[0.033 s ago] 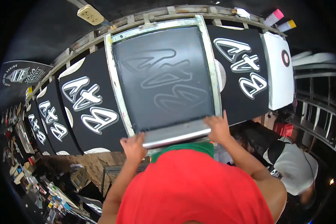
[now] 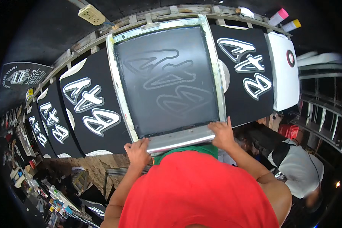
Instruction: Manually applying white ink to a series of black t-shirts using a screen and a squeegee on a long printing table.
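A printing screen with a pale, stained frame lies in front of me. Its dark grey mesh shows the faint outline of large lettering. Across its near end lies a squeegee with a long silver metal holder; its blade is hidden. A dark line of ink runs along the squeegee's far side. My left hand is closed around the left end of the holder. My right hand grips the right end, thumb raised. Black printed shirts with white and grey lettering lie on both sides of the screen.
A wooden rail runs behind the boards. Two spray cans stand at the far right, and a power outlet box hangs at the top left. A white board with a roll of tape is rightmost. Another person bends at the lower right.
The squeegee and both hands have come slightly nearer to me, and the dark ink line beyond the holder shows more clearly. Both hands keep their grip.
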`<state>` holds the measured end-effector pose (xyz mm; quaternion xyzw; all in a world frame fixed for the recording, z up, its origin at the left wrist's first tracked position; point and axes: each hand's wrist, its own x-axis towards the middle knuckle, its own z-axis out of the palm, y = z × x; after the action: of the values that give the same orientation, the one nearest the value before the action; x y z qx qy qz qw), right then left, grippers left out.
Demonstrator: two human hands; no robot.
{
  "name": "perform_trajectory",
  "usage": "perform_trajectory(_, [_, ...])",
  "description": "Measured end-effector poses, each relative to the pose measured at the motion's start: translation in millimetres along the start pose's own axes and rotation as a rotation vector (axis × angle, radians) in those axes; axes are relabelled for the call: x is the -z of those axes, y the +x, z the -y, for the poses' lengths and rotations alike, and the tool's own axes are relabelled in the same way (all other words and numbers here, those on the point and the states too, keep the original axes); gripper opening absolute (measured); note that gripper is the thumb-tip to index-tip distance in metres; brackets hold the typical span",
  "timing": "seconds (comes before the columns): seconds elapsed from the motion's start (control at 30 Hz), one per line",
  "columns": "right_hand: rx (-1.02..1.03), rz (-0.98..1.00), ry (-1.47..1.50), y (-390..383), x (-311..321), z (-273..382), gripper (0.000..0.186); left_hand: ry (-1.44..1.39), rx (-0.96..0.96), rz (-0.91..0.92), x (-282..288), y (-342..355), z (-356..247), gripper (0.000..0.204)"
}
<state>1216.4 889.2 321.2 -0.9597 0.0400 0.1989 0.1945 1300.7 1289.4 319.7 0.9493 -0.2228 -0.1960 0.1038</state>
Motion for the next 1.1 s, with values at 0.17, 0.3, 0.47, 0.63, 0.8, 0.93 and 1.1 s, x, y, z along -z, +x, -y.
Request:
perform_trajectory(0.17, [0.088,-0.157,-0.087,79,15,-15,0.053,0.180,-0.073,-0.134,10,87,33,0.060])
perform_trajectory(0.3, [0.129,-0.385,-0.172,249,82,-26,0.047,0.169,-0.081,-0.360,72,254,50,0.047])
perform_trajectory(0.47, [0.151,-0.436,-0.150,377,131,-30,0.043,0.178,0.094,-0.426,110,362,72,0.037])
perform_trajectory(0.63, [0.080,-0.257,-0.165,298,116,-21,0.045,0.184,0.047,-0.312,94,294,55,0.041])
perform_trajectory(0.8, [0.046,-0.080,-0.122,114,54,-7,0.046,0.128,0.065,-0.098,30,114,17,0.045])
perform_trajectory(0.93, [0.033,0.006,-0.009,-6,0,-3,0.048,0.062,0.014,-0.018,-8,-9,-7,0.044])
perform_trajectory(1.1, [0.085,-0.055,0.035,19,26,2,0.042,0.000,-0.068,-0.143,19,23,7,0.043])
